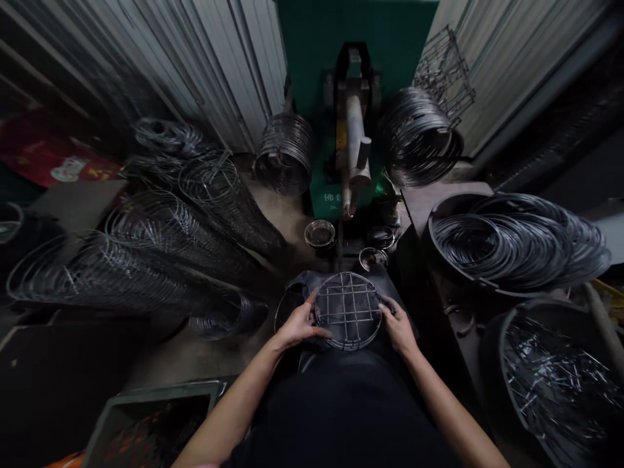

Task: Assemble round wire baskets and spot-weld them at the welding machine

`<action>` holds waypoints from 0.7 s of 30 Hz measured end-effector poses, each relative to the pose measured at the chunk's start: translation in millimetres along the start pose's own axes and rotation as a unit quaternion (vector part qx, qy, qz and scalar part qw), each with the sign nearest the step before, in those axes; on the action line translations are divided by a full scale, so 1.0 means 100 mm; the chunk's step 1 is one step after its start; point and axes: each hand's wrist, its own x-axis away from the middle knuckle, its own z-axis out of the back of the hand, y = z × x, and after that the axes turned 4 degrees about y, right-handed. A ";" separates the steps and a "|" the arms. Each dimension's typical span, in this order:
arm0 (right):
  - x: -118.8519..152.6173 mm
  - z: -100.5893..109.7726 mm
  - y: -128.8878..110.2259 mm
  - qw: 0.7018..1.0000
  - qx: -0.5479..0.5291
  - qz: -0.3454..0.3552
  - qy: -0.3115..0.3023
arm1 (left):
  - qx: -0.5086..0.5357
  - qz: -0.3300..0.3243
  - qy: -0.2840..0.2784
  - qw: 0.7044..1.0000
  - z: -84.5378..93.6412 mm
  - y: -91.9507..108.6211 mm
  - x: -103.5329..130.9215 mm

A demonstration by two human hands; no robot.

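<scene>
Over my lap I hold a round wire rack (349,316), a metal ring crossed by a grid of straight wires. My left hand (303,323) grips its left rim, thumb toward the near edge. At the opposite rim, my right hand (396,320) has its fingers closed round the wire. Part of a larger wire ring (277,311) shows to the left, behind my left hand. Just beyond the rack stands a green spot-welding machine, its electrode tip (349,211) pointing down, apart from the rack.
Wire rings fill a round tub (435,250) on the right; short wire pieces lie in another tub (507,390). Stacks of wire rings (146,227) lean at the left. Ring bundles (285,153) hang beside the machine. A green crate (104,422) is at lower left.
</scene>
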 end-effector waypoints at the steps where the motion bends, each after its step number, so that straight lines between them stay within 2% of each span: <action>1: 0.03 -0.01 0.00 1.000 0.000 0.006 0.008 | 0.018 0.000 -0.010 1.000 0.01 0.01 -0.01; 3: 0.07 -0.01 0.02 1.000 0.004 0.005 0.016 | 0.007 0.005 -0.025 1.000 0.07 0.04 -0.02; 5: 0.08 0.04 0.02 1.000 0.014 -0.007 0.026 | -0.036 0.015 -0.004 0.999 0.20 0.11 -0.01; 8: 0.04 0.16 -0.10 0.997 0.036 -0.009 0.070 | -0.054 -0.001 0.119 0.991 0.45 0.34 0.03; 10: 0.01 0.22 -0.28 0.994 0.052 0.012 0.094 | -0.035 -0.039 0.195 0.979 0.58 0.58 0.09; 12: 0.00 0.20 -0.53 0.994 0.067 0.041 0.075 | 0.019 -0.098 0.217 0.971 0.62 0.85 0.15; 14: 0.02 0.09 -0.76 0.995 0.074 0.064 0.014 | 0.118 -0.177 0.205 0.955 0.56 1.09 0.20; 16: 0.07 -0.07 -0.93 0.992 0.076 0.074 -0.069 | 0.232 -0.252 0.180 0.922 0.40 1.27 0.23; 18: 0.13 -0.25 -1.02 0.985 0.075 0.073 -0.136 | 0.324 -0.299 0.140 0.887 0.23 1.37 0.24; 19: 0.15 -0.32 -1.03 0.983 0.070 0.072 -0.153 | 0.357 -0.309 0.118 0.873 0.15 1.39 0.24; 21: 0.18 -0.42 -1.00 0.986 0.045 0.069 -0.148 | 0.402 -0.310 0.084 0.857 0.02 1.39 0.23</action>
